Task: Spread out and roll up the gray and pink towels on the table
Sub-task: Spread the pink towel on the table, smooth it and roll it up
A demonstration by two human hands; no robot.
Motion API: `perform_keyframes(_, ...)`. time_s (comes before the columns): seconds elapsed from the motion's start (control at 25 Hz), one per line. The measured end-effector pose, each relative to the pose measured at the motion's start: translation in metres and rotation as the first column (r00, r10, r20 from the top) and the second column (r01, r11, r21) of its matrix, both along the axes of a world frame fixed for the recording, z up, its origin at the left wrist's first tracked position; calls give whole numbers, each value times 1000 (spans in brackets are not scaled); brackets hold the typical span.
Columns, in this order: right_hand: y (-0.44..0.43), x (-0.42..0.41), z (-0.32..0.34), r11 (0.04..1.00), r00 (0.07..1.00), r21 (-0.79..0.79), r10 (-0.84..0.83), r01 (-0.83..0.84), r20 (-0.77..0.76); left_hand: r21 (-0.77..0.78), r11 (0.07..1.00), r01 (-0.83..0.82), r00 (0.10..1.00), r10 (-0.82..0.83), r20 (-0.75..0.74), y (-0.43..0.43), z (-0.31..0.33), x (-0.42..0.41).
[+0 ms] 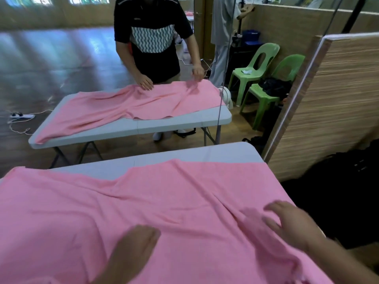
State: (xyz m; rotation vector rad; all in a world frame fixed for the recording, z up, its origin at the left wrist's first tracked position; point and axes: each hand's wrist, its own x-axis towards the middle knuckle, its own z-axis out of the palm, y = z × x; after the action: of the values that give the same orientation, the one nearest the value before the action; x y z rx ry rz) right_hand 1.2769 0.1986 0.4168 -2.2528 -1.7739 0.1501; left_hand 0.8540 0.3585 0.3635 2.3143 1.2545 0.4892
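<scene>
A pink towel [143, 203] lies spread over most of the near grey table [184, 158], with long wrinkles running across it. My left hand [133, 251] rests palm down on the towel near its front middle, fingers together. My right hand [291, 222] hovers or presses on the towel's right part, fingers apart, slightly blurred. No gray towel is in sight.
Across a narrow gap stands a second grey folding table [184, 121] with another pink towel [131, 107] that a person in a black shirt [151, 42] is flattening. Two green plastic chairs [264, 78] and a woven partition [332, 103] stand at the right.
</scene>
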Motion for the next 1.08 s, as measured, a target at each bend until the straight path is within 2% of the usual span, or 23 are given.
perform_keyframes(0.04,26,13,-6,1000,1000,5,24,-24,2,-26,997,78,995,-79,-64,18,8,15)
perform_keyframes(0.08,50,21,-16,997,1000,-74,-8,8,-6,115,993,-19,997,28,-77,45,15,17)
perform_keyframes(0.12,85,27,-27,988,999,-148,-42,41,1,111,987,-114,979,131,-158,71,11,25)
perform_keyframes(0.16,109,29,-42,971,998,-230,-64,61,-4,125,983,-137,938,169,-302,104,4,34)
perform_keyframes(0.2,126,30,-57,964,998,-259,-62,61,4,109,974,-200,885,228,-406,118,-15,35)
perform_keyframes(0.24,130,25,-71,962,997,-264,-71,66,-10,9,976,-218,850,194,-490,117,-29,38)
perform_keyframes(0.28,129,26,-94,974,997,-213,-70,73,21,30,975,-218,832,202,-517,118,-42,41)
perform_keyframes(0.4,157,56,-108,974,994,-197,-103,108,34,136,958,-253,830,287,-478,159,-50,44)
perform_keyframes(0.64,266,110,-108,953,991,-288,-68,98,112,147,939,-312,832,345,-434,241,-65,60)
perform_keyframes(0.76,295,111,-110,938,987,-328,-64,111,150,190,928,-322,822,373,-430,255,-71,57)
perform_keyframes(0.84,300,105,-99,939,986,-323,-74,119,149,145,934,-327,813,356,-461,265,-67,55)
perform_keyframes(0.88,293,98,-91,956,989,-267,-96,123,113,116,930,-349,814,362,-455,264,-61,54)
perform_keyframes(0.96,247,70,-77,992,994,-68,-109,109,6,172,938,-301,851,345,-395,235,-48,58)
perform_keyframes(1.0,209,48,-69,997,996,24,-74,75,-48,225,950,-217,894,286,-344,205,-42,62)
perform_keyframes(1.08,114,6,-60,998,995,61,24,-19,-98,196,979,-49,954,104,-281,119,-34,67)
